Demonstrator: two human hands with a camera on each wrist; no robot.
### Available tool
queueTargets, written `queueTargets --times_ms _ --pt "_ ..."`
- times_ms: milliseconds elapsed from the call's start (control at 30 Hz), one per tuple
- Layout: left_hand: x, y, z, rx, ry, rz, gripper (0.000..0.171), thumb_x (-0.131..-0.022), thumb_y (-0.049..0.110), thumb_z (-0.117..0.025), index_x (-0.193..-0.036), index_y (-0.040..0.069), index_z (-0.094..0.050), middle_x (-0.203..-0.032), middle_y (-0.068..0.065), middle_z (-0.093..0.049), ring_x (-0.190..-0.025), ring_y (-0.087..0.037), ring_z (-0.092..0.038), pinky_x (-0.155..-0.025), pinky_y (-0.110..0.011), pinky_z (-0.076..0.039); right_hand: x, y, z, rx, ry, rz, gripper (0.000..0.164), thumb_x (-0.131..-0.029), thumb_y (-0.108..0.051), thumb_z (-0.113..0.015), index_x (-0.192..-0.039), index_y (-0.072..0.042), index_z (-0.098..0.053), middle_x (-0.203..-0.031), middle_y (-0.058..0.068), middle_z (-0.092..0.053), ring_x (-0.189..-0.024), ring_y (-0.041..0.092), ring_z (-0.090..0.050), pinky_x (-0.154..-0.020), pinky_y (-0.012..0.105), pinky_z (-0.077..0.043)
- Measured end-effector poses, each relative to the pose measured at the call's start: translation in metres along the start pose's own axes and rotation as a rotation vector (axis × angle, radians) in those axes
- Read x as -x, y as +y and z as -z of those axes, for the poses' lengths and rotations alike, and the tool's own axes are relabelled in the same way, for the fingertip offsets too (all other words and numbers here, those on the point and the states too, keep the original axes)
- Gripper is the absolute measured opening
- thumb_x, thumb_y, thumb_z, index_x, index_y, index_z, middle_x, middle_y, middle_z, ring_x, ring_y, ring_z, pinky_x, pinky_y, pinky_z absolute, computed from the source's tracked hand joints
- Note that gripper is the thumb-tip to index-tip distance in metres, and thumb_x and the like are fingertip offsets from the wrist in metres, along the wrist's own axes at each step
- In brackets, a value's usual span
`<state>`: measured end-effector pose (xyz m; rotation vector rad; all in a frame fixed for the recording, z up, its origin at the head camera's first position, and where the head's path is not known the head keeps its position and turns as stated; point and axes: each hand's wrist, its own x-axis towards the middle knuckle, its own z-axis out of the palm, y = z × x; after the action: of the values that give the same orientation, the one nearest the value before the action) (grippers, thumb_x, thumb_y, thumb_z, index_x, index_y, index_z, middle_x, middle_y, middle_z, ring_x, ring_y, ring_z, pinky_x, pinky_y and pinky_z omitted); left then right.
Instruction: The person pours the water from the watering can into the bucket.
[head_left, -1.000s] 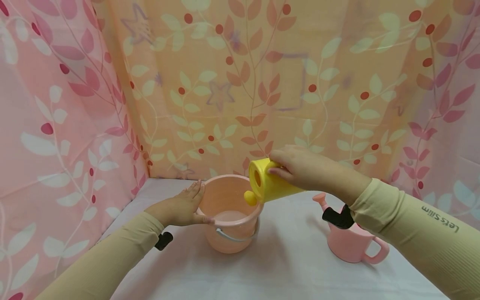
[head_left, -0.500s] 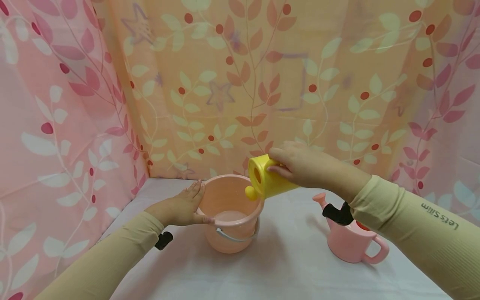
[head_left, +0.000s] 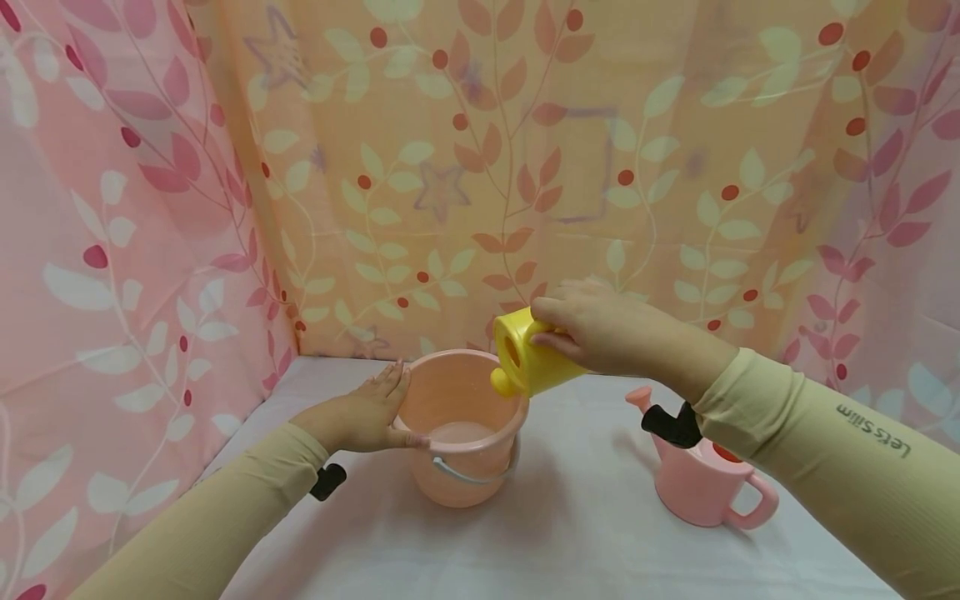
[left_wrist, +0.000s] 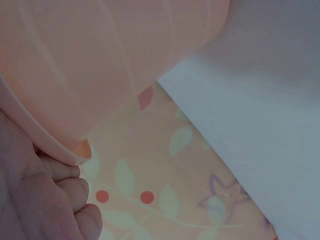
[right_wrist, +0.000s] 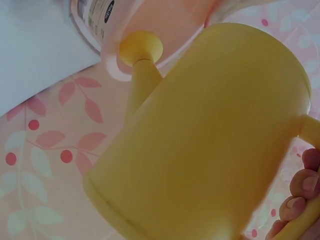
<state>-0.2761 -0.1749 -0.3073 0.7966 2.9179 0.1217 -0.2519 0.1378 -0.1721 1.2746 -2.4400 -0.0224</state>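
Left hand [head_left: 367, 414]: forearm extended from the lower left; fingers straight and close together along the bucket's [head_left: 459, 493] left rim, thumb apart on its near rim.

Right hand [head_left: 600, 327]: forearm extended from the lower right, its sleeve [head_left: 832, 450] partly above the pink can [head_left: 697, 493] in the head view; fingers curled and clamped round the handle [right_wrist: 300, 225] of the yellow can [head_left: 551, 368].

Yellow can: held tilted, its open top facing left and its body below the right fingers; its rose [head_left: 501, 382] stood over the bucket's right side.

Bucket: upright on the white table [head_left: 600, 550], grey bail lowered at its near right.

Pink can: upright on the table, right of the bucket, well apart.
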Motion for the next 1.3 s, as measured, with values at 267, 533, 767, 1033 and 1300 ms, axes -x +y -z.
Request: queueTargets --times_ms 267,533,767,1033,1300 --pt "-0.0010 -0.0014 -0.0007 -0.003 0.002 0.000 0.115 -0.075 0.075 -0.045 -0.142 -0.010 -0.009 -0.149 -0.027 -0.002 -0.138 -0.037 -0.004 -0.109 -0.050 -0.014 -0.0004 0.0009 0.0001 0.005 0.029 0.042 0.024 -0.083 -0.027 -0.067 -0.074 -0.016 -0.048 -0.072 -0.004 -0.049 -0.072 0.015 -0.045 -0.067 0.033 -0.033" --pt "-0.0017 -0.0019 -0.0020 -0.004 0.003 0.006 0.116 -0.074 0.076 -0.044 -0.142 -0.010 -0.008 -0.149 -0.027 0.000 -0.138 -0.036 -0.003 -0.109 -0.051 -0.013 0.0006 0.0017 0.0016 0.000 0.051 0.066 0.025 -0.082 -0.025 -0.068 -0.074 -0.014 -0.048 -0.071 -0.003 -0.048 -0.073 0.017 -0.045 -0.068 0.033 -0.034" --pt "-0.0006 -0.0005 -0.0007 0.000 -0.002 0.008 0.115 -0.074 0.076 -0.045 -0.142 -0.010 -0.008 -0.149 -0.027 0.000 -0.138 -0.036 -0.003 -0.109 -0.051 -0.013 0.0014 0.0016 0.0008 0.009 0.052 0.068 0.025 -0.082 -0.026 -0.069 -0.073 -0.015 -0.048 -0.070 -0.003 -0.047 -0.071 0.016 -0.045 -0.068 0.033 -0.034" --pt "-0.0004 -0.0004 -0.0007 -0.013 0.005 -0.001 0.115 -0.075 0.075 -0.045 -0.142 -0.011 -0.010 -0.148 -0.028 -0.003 -0.138 -0.037 -0.005 -0.108 -0.051 -0.014 0.0013 0.0023 0.0000 0.019 0.065 0.082 0.026 -0.081 -0.026 -0.069 -0.073 -0.015 -0.047 -0.070 -0.003 -0.047 -0.070 0.016 -0.045 -0.067 0.033 -0.034" --pt "-0.0017 -0.0024 -0.0021 -0.014 0.008 -0.002 0.115 -0.074 0.076 -0.044 -0.142 -0.011 -0.009 -0.148 -0.028 -0.003 -0.138 -0.037 -0.005 -0.108 -0.051 -0.014 0.0019 0.0032 -0.0006 0.007 0.061 0.077 0.025 -0.082 -0.025 -0.069 -0.073 -0.015 -0.048 -0.069 -0.004 -0.046 -0.070 0.016 -0.045 -0.068 0.033 -0.034"
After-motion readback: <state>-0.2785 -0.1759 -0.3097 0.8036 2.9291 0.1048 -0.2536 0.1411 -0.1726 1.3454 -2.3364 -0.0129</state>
